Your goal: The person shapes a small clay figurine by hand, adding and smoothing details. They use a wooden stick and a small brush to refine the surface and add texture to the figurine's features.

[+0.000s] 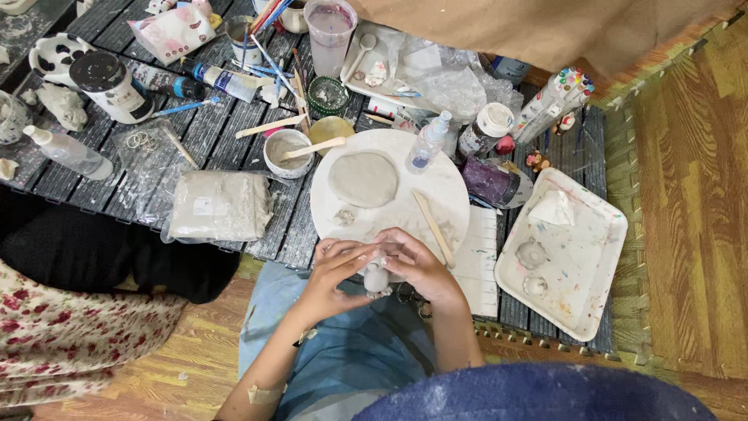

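Observation:
My left hand (335, 273) and my right hand (414, 263) meet at the near edge of a round white turntable (452, 191), both closed around a small pale grey clay piece (376, 278). A flat grey clay disc (363, 178) lies in the middle of the turntable. A smaller clay scrap (344, 215) rests just in front of the disc. A wooden modelling stick (433, 227) lies on the turntable to the right of my hands.
A small bowl of grey slip with a wooden stick (286, 151) stands left of the turntable, a wrapped clay block (220, 205) further left. A paint-stained white tray (562, 253) lies right. Bottles, brushes, a cup (330, 33) and jars crowd the far side.

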